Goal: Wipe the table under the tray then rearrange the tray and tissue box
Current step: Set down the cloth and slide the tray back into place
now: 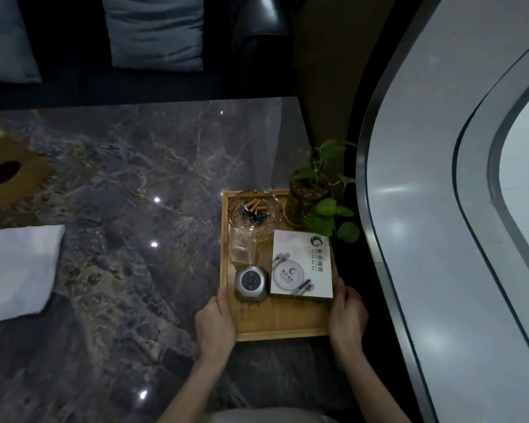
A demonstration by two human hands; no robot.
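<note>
While both hands grip the tray, the rest of the table sits waiting, so take it from the left edge across. A wooden tissue box (11, 175) lies at the far left, well apart from everything else, and below it a white cloth (16, 270) rests on the dark marble table (129, 166), also at the left edge.

Moving right, the left hand (216, 323) is closed around the tray's left rim near the near corner, thumb on top of the rim. The wooden tray (280, 326) sits at the right end of the table. It carries a glass ashtray (254, 213) with cigarette butts at the back, a small clear glass holder (242, 245) just in front of it, a round metal gadget (251, 283), a white printed box (301, 265), and a potted plant (313, 193) at the far right corner. The right hand (347, 315) clasps the right rim in the same way.

The step looks like setting or sliding the tray into place. To do it well, keep the tray level and move it slowly: the plant is top-heavy and the ashtray holds loose ash. Even pressure from both hands should stop it twisting. The tissue box probably needs bringing over next.
</note>
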